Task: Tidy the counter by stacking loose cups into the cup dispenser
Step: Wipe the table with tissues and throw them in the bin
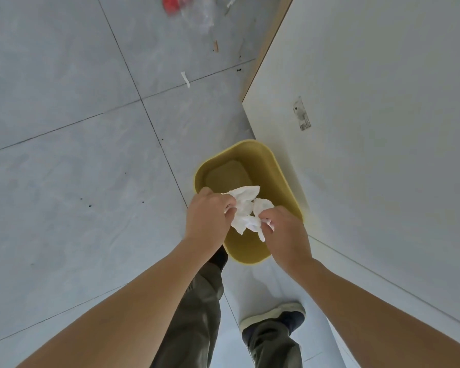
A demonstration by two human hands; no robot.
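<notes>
Down at the bottom of the view, two legs in dull olive trousers [194,314], and a dark shoe with a pale rubber sole [274,313] planted on the floor [64,181]. Both bare forearms reach forward from the lower corners and meet over a bin. The left hand [207,216] has its fingers curled and pinched onto the near-left edge of a crumpled white tissue [246,208]; the right hand [284,229] pinches the tissue's right side, fingers closed on it too. So both hands hold the same soft, wrinkled wad, stretched loosely between them, hanging right above the mouth of the yellow bin [282,187]. That bin is smooth plastic, oblong with rounded ends, its long axis running from near-right to far-left, and its inside looks bare down to the flat bottom. It stands on the floor just beside a plain white panel [383,102] on the right, which bears a small grey label [302,114]. The floor is large pale grey tiles with thin dark joints. Farther off lie a white scrap [185,79], and at the top edge a blurred red thing [171,4] with crinkled clear plastic [199,15]. No cups or cup dispenser are in view.
</notes>
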